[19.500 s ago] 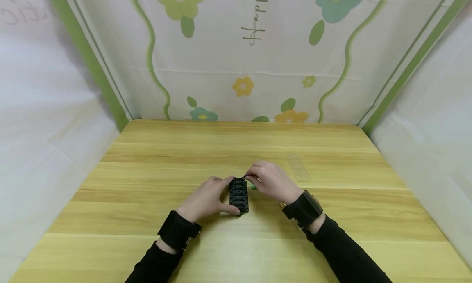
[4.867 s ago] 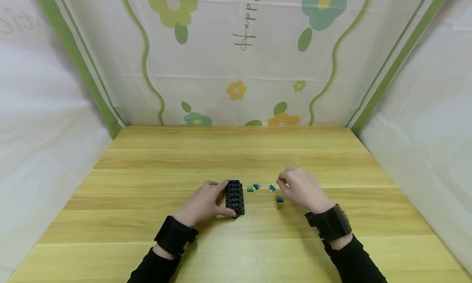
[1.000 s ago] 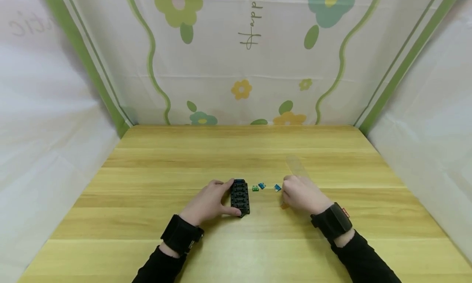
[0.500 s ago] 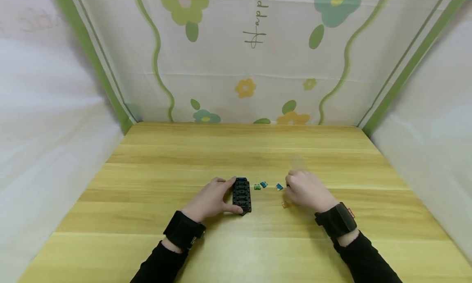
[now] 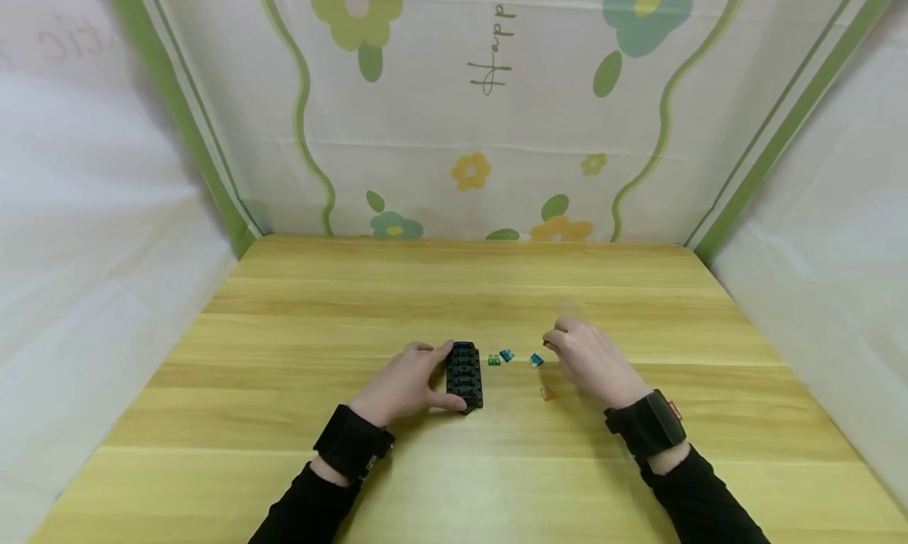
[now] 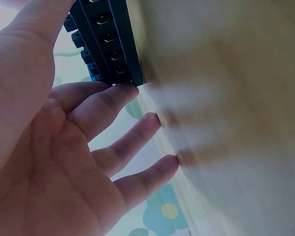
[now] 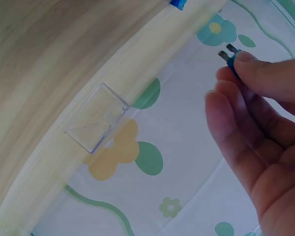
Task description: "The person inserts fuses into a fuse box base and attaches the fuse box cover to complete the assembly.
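Observation:
A black fuse box (image 5: 464,377) with a row of slots lies on the table, and blue shows in its far end. My left hand (image 5: 407,386) grips it, thumb at the near end and fingertips at the far end; in the left wrist view the other fingers (image 6: 152,182) reach down to the tabletop. Right of the box, my right hand (image 5: 592,363) pinches a blue blade fuse (image 7: 232,61) between thumb and index finger, its two metal prongs pointing out. Between the hands lie a green fuse (image 5: 493,360), one blue fuse (image 5: 507,355) and another blue fuse (image 5: 535,360).
An orange fuse (image 5: 547,393) lies nearer me, left of the right forearm. Beyond the right hand is a clear plastic cover (image 7: 98,118), partly hidden by that hand in the head view. Printed cloth (image 5: 426,118) walls off the back and sides of the wooden table (image 5: 319,292).
Earlier, my right hand worked at the box's far end, where blue now shows. The blue fuse that lay beside the orange one is now in my right hand, slightly raised. My left hand keeps its grip.

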Demonstrator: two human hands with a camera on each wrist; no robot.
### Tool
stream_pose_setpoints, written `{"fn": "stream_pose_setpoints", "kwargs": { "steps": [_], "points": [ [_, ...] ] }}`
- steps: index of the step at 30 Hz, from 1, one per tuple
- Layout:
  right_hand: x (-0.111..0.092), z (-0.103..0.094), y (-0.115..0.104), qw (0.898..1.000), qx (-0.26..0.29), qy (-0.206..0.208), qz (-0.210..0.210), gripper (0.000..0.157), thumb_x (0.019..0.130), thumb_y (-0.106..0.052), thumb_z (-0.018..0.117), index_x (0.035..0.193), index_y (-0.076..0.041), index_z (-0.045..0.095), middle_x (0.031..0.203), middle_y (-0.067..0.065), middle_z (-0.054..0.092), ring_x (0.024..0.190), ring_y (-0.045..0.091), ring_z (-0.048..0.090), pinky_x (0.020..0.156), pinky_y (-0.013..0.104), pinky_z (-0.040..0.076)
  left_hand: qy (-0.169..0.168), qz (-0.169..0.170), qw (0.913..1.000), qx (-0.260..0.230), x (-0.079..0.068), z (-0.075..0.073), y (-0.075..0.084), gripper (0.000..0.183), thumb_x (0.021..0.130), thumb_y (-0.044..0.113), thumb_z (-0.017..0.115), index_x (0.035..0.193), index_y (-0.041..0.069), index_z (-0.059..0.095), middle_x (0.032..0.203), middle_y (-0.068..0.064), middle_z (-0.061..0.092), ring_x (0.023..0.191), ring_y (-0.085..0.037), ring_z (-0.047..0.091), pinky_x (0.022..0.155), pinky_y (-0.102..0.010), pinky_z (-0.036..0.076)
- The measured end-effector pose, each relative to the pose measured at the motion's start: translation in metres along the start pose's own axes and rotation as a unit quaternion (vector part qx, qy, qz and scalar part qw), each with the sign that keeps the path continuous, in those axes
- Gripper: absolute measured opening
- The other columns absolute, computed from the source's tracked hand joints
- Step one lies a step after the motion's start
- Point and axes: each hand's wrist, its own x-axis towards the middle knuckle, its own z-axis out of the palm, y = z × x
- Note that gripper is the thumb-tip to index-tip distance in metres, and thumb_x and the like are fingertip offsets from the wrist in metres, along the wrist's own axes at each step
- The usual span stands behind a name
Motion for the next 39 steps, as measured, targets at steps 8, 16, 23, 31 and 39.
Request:
{"fn": "stream_pose_setpoints", "kwargs": {
  "steps": [8, 16, 23, 31, 39],
  "points": [
    [0.0016, -0.0049, 0.0005, 1.000, 0.002, 0.021, -0.012, 0.011, 0.078, 0.005, 0.073, 0.085, -0.004, 0.073, 0.074, 0.001, 0.050, 0.061, 0.010, 0.048, 0.047, 0.017, 0.037, 0.003, 0.003, 1.0000, 0.002, 0.0014, -0.0014, 0.0010, 0.099, 0.073, 0.066, 0.067, 0.150, 0.012, 0.032, 0.137, -0.020, 0.044, 0.127, -0.033, 0.040, 0.098, -0.043, 0.039],
    [0.0027, -0.0068, 0.0017, 1.000, 0.001, 0.028, -0.011, 0.012, 0.078, 0.006, 0.072, 0.085, -0.004, 0.074, 0.073, 0.001, 0.051, 0.059, 0.008, 0.046, 0.046, 0.016, 0.035, 0.005, 0.004, 1.0000, 0.005, 0.0013, -0.0037, 0.0022, 0.099, 0.073, 0.065, 0.067, 0.150, 0.013, 0.033, 0.136, -0.020, 0.045, 0.127, -0.033, 0.039, 0.098, -0.044, 0.038],
    [0.0023, -0.0043, 0.0011, 0.999, -0.014, 0.039, -0.017, 0.011, 0.075, 0.005, 0.075, 0.083, -0.002, 0.072, 0.071, 0.000, 0.049, 0.059, 0.009, 0.047, 0.047, 0.016, 0.038, 0.002, 0.004, 0.9999, 0.012, 0.0015, -0.0024, 0.0024, 0.099, 0.073, 0.064, 0.067, 0.150, 0.011, 0.033, 0.136, -0.020, 0.045, 0.127, -0.034, 0.040, 0.099, -0.044, 0.038],
    [0.0041, -0.0045, -0.0017, 0.999, -0.012, 0.037, -0.018, 0.011, 0.076, 0.005, 0.074, 0.084, -0.003, 0.072, 0.071, -0.001, 0.045, 0.059, 0.009, 0.041, 0.046, 0.017, 0.035, 0.003, 0.002, 1.0000, 0.008, 0.0007, -0.0003, 0.0014, 0.100, 0.072, 0.066, 0.067, 0.149, 0.011, 0.033, 0.136, -0.020, 0.046, 0.127, -0.034, 0.040, 0.099, -0.045, 0.038],
    [0.0079, -0.0053, -0.0041, 0.998, -0.007, 0.051, -0.035, 0.012, 0.078, 0.003, 0.072, 0.082, -0.008, 0.072, 0.070, -0.004, 0.038, 0.057, 0.008, 0.034, 0.043, 0.016, 0.029, 0.001, 0.001, 1.0000, 0.001, -0.0004, -0.0012, 0.0022, 0.100, 0.073, 0.066, 0.067, 0.150, 0.011, 0.033, 0.137, -0.021, 0.044, 0.126, -0.035, 0.040, 0.098, -0.045, 0.038]
  ]
}}
